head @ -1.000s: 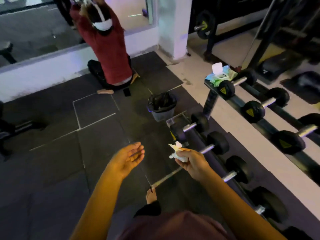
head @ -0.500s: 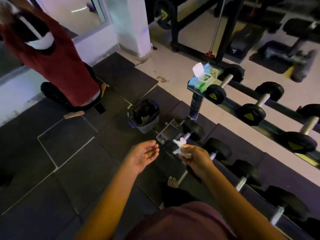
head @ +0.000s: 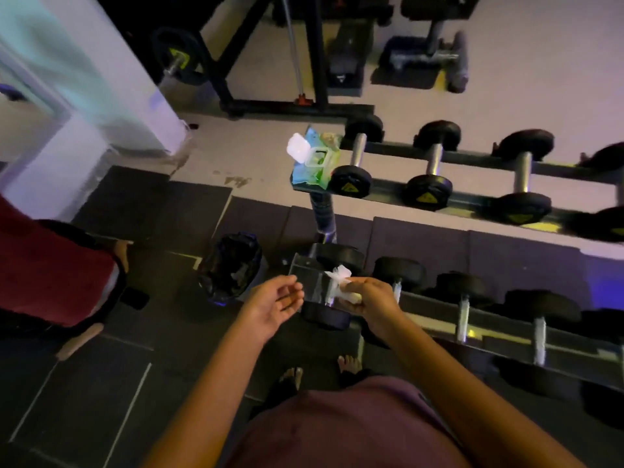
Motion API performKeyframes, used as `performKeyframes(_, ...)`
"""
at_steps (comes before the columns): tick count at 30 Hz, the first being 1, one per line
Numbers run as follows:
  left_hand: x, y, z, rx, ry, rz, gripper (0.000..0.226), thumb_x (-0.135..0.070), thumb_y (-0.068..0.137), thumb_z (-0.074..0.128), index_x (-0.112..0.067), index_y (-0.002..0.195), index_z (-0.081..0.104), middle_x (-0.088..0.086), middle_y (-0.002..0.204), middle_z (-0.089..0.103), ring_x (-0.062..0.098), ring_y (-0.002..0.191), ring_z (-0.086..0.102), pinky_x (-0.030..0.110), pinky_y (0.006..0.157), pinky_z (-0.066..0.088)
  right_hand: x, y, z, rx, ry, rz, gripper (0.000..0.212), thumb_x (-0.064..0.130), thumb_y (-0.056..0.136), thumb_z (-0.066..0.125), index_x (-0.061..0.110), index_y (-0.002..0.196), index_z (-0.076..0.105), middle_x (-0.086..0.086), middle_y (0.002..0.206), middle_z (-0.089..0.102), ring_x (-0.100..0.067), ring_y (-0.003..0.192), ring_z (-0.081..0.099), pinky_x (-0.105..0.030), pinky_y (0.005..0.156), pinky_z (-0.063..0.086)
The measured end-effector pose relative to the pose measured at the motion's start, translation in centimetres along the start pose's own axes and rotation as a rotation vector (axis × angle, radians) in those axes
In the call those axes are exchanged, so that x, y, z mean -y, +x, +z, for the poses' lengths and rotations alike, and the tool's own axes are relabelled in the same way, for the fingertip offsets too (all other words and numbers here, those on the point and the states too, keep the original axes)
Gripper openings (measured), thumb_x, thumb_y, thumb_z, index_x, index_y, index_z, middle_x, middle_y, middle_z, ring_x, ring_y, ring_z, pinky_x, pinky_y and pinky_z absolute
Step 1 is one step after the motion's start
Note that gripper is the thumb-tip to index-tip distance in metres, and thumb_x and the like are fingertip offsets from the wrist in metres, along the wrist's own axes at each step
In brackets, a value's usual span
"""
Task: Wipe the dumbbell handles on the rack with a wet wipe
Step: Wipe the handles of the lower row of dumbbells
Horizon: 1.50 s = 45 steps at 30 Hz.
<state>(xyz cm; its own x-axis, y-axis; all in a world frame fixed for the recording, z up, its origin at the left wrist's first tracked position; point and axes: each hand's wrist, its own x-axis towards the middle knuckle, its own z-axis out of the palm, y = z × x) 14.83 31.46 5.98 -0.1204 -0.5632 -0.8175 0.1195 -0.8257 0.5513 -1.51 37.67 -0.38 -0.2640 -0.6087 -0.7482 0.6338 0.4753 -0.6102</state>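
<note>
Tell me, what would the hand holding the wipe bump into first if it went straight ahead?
Probably the end dumbbell on the lower rack: the right hand, pinching the wet wipe, points at its handle. Depth is hard to judge.

The pack of wipes (head: pixel 311 162) is lying on the left end of the rack's (head: pixel 388 194) upper shelf, just beside the first dumbbell (head: pixel 357 153). The bin (head: pixel 232 269) is standing on the floor left of the lower shelf (head: pixel 430 320). The right hand (head: pixel 369 298) is holding a wipe (head: pixel 340 278) above that shelf's left end, with the left hand (head: pixel 274 305) just beside it.
</note>
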Motion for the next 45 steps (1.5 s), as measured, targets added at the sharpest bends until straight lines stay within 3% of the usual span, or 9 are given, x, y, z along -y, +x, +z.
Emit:
performKeyframes(3, -0.6, 1.0, 0.0, 0.075, 0.1, -0.025, 0.009, -0.006, 0.091, 0.057, -0.005, 0.085, 0.063, 0.006, 0.067, 0.065, 0.019, 0.073, 0.06, 0.029, 0.072, 0.05, -1.5, -0.3, -0.3, -0.106, 0.082, -0.025, 0.009, -0.008, 0.082, 0.063, -0.005, 0.09, 0.067, -0.022, 0.098, 0.066, -0.033, 0.09, 0.065, -0.04, 0.075, 0.057)
performKeyframes(8, -1.5, 2.3, -1.6, 0.176, 0.239, -0.063, 0.01, -0.006, 0.091, 0.057, -0.005, 0.084, 0.063, 0.008, 0.074, 0.065, 0.019, 0.073, 0.061, 0.028, 0.069, 0.051, -4.4, -2.0, 0.4, -0.241, 0.149, -0.092, 0.014, -0.007, 0.082, 0.063, -0.008, 0.096, 0.066, -0.026, 0.103, 0.067, -0.04, 0.101, 0.065, -0.048, 0.088, 0.055)
performKeyframes(10, -1.6, 3.1, -2.5, 0.206, 0.263, -0.077, 0.01, -0.006, 0.091, 0.056, -0.004, 0.085, 0.063, 0.009, 0.078, 0.064, 0.019, 0.074, 0.06, 0.029, 0.071, 0.05, -5.7, -2.7, 0.8, -0.29, 0.145, -0.117, 0.013, -0.007, 0.083, 0.062, -0.006, 0.096, 0.066, -0.026, 0.104, 0.067, -0.038, 0.098, 0.066, -0.042, 0.082, 0.058)
performKeyframes(14, -1.3, 4.8, -4.3, 0.223, 0.307, -0.121, 0.006, -0.007, 0.09, 0.059, -0.005, 0.088, 0.064, 0.01, 0.081, 0.064, 0.019, 0.074, 0.061, 0.029, 0.07, 0.051, -8.1, -4.1, 1.7, -0.395, 0.131, -0.145, 0.015, -0.005, 0.084, 0.063, -0.005, 0.099, 0.067, -0.018, 0.098, 0.068, -0.023, 0.084, 0.067, -0.02, 0.055, 0.054)
performKeyframes(19, 0.5, 7.9, -6.8, 0.208, 0.413, -0.159, 0.006, -0.008, 0.089, 0.063, -0.006, 0.093, 0.066, 0.009, 0.08, 0.067, 0.019, 0.074, 0.063, 0.029, 0.069, 0.052, -12.8, -3.2, 3.2, -0.464, 0.11, -0.121, 0.009, 0.002, 0.085, 0.066, 0.005, 0.093, 0.069, -0.014, 0.095, 0.07, -0.023, 0.085, 0.068, -0.024, 0.059, 0.051)
performKeyframes(30, 6.6, 15.2, -7.4, 0.08, 0.309, -0.083, 0.008, -0.008, 0.092, 0.059, -0.005, 0.098, 0.064, 0.009, 0.082, 0.064, 0.02, 0.078, 0.063, 0.03, 0.071, 0.051, -18.2, 4.6, 4.1, -0.393, 0.131, -0.077, 0.011, 0.0, 0.084, 0.067, 0.005, 0.093, 0.07, -0.011, 0.089, 0.073, -0.021, 0.084, 0.071, -0.026, 0.068, 0.055)
performKeyframes(36, 13.4, 22.8, -6.4, -0.097, 0.326, 0.034, 0.011, -0.008, 0.093, 0.058, -0.007, 0.102, 0.065, 0.007, 0.088, 0.065, 0.018, 0.085, 0.064, 0.028, 0.075, 0.052, -20.5, 13.2, 0.3, -0.445, 0.057, -0.181, 0.009, 0.002, 0.083, 0.068, 0.005, 0.092, 0.07, -0.012, 0.087, 0.071, -0.023, 0.083, 0.068, -0.044, 0.081, 0.057)
performKeyframes(41, 16.8, 29.0, -5.1, -0.335, 0.437, 0.215, 0.032, -0.015, 0.091, 0.059, -0.01, 0.122, 0.06, 0.01, 0.117, 0.063, 0.025, 0.106, 0.061, 0.036, 0.092, 0.049, -22.2, 19.3, -2.0, -0.501, -0.135, -0.32, 0.011, 0.015, 0.083, 0.071, 0.012, 0.094, 0.07, -0.002, 0.087, 0.072, -0.016, 0.084, 0.069, -0.037, 0.078, 0.059)
performKeyframes(45, 16.7, 33.9, -3.3, -0.369, 0.523, 0.252, 0.037, -0.022, 0.096, 0.051, -0.009, 0.131, 0.054, 0.011, 0.128, 0.057, 0.025, 0.113, 0.057, 0.034, 0.091, 0.045, -21.7, 22.7, -2.1, -0.517, -0.279, -0.458, 0.012, 0.015, 0.086, 0.069, 0.011, 0.097, 0.069, 0.001, 0.088, 0.07, -0.01, 0.082, 0.067, -0.027, 0.073, 0.058)
